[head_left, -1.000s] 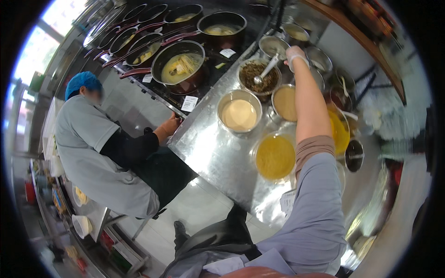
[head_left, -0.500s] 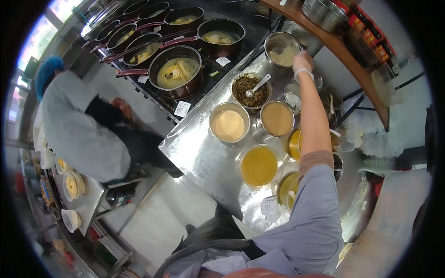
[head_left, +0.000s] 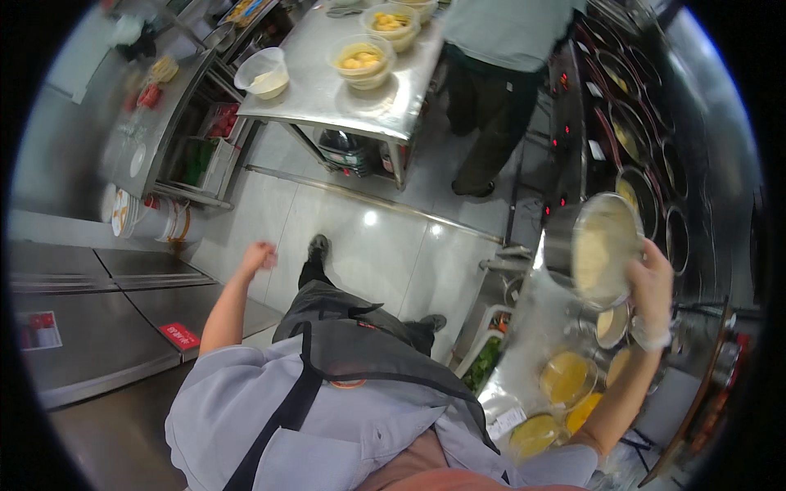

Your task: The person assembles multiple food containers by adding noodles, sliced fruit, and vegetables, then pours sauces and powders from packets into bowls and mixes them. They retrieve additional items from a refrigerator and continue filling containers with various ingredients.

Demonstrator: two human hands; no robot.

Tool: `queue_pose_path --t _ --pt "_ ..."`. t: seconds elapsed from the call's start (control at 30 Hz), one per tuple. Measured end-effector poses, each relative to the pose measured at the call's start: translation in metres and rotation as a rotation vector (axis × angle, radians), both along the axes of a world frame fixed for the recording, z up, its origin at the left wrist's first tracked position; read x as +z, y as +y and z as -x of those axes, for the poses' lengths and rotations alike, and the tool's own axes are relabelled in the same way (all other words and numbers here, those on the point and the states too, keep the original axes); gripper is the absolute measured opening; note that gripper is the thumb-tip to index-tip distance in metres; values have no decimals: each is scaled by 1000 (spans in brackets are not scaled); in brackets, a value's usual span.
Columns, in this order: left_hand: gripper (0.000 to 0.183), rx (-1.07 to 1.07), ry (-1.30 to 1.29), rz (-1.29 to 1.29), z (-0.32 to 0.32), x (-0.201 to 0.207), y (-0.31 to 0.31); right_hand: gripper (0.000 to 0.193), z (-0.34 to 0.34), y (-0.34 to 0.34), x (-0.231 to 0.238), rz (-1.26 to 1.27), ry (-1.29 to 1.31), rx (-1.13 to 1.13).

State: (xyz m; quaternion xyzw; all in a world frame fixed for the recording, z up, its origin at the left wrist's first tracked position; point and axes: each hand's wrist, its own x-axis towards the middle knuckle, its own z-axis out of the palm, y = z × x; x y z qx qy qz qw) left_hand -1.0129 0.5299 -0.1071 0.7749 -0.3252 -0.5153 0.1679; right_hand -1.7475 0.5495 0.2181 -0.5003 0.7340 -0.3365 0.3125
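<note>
My right hand (head_left: 652, 282), with a clear band at the wrist, grips the rim of a round metal pot (head_left: 561, 237). The pot is tilted toward me, and pale off-white grains or powder (head_left: 594, 254) show inside; motion blurs their texture. It is held above the right-hand steel counter (head_left: 524, 327). Below it on that counter are tubs of yellow liquid (head_left: 566, 376) and a metal container of beige liquid (head_left: 612, 325). My left hand (head_left: 260, 255) hangs out to the left over the floor, its fingers loosely curled and holding nothing visible.
A co-worker (head_left: 499, 90) stands ahead beside the stove, where several dark pans (head_left: 630, 135) sit. A steel table (head_left: 327, 90) ahead carries plastic bowls of yellow food (head_left: 360, 61). Steel cabinets (head_left: 98, 327) stand left, near white buckets (head_left: 151, 217). Greens (head_left: 483, 360) fill a bin.
My view has swung left, toward the steel table and cabinets. The metal pot has come off the right counter in my right hand. My left hand has come into view.
</note>
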Motion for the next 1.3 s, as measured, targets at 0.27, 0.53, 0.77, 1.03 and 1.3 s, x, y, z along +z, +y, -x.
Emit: queue_pose_path --t 0.27,0.53,0.77,1.03,1.3 --pt "83 198 -45 524 -150 84 -410 30 -377 -236 -103 -61 199 243" --pt "32 -362 489 135 -245 83 -573 34 -608 -432 -214 -138 370 98" --pt "55 -236 518 516 -245 164 -581 29 -688 -501 -257 4 408 -127" --pt "56 -125 656 552 -222 157 -595 45 -714 -542 -241 -185 435 -98" --pt "48 -238 661 598 -178 124 -614 59 -672 -588 -183 50 -125 117"
